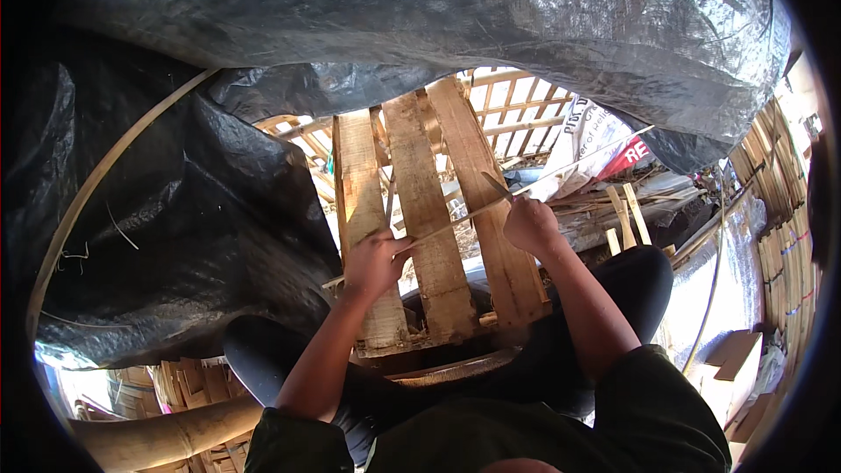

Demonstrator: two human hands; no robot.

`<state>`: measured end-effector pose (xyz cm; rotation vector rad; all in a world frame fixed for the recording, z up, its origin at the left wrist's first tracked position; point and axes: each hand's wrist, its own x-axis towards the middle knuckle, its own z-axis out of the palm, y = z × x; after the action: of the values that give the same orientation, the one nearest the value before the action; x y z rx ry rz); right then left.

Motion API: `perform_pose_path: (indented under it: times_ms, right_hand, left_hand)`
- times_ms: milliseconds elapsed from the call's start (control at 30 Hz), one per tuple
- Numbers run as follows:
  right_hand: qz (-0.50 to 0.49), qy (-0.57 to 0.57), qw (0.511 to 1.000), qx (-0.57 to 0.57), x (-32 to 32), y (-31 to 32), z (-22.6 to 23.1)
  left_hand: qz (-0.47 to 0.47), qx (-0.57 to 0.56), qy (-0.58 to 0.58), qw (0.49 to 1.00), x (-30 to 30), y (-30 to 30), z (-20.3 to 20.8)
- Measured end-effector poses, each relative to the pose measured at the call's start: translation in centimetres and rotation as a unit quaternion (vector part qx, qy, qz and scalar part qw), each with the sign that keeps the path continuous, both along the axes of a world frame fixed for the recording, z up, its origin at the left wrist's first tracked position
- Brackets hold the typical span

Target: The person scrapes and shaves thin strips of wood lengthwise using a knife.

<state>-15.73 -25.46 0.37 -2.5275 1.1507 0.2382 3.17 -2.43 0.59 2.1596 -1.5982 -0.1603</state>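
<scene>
A long thin bamboo strip [455, 222] slants over the wooden planks [427, 258], from low beside my left hand up past my right hand, its pale far end [604, 151] in the air at the right. My left hand [377, 261] is closed on the strip above the left plank, thumb stretched along it. In my right hand [531, 225] is a knife, its short dark blade [497, 185] pointing up and to the left above the right plank. The blade lies close to the strip; whether they touch I cannot tell. My fist hides the knife's handle.
Black plastic sheeting [166, 210] hangs at the left and a grey tarpaulin [420, 26] across the top. A bent bamboo rod [105, 162] curves down the left. A printed white sack [591, 140] lies beyond my right hand. Bundled bamboo slats [784, 245] stand at far right.
</scene>
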Motion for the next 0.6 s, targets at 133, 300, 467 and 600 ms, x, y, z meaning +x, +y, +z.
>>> perform_pose_path:
  times_ms: [133,300,467,600]
  right_hand:
    - [-0.030,-0.023,0.999,0.021,-0.1,0.7,1.0]
    - [-0.051,-0.035,0.998,0.031,-0.2,0.3,0.1]
    - [-0.061,-0.066,0.996,0.027,-0.1,-0.4,-1.6]
    - [-0.068,-0.099,0.992,0.026,-1.1,0.2,-0.6]
  left_hand:
    - [0.049,-0.024,-0.066,0.996,-1.1,0.2,-0.4]
    - [0.052,-0.069,-0.100,0.991,-1.9,0.0,-0.7]
    - [0.069,-0.070,-0.122,0.988,-2.3,-0.4,-0.8]
    - [0.083,-0.052,-0.113,0.989,-2.5,-0.3,-0.8]
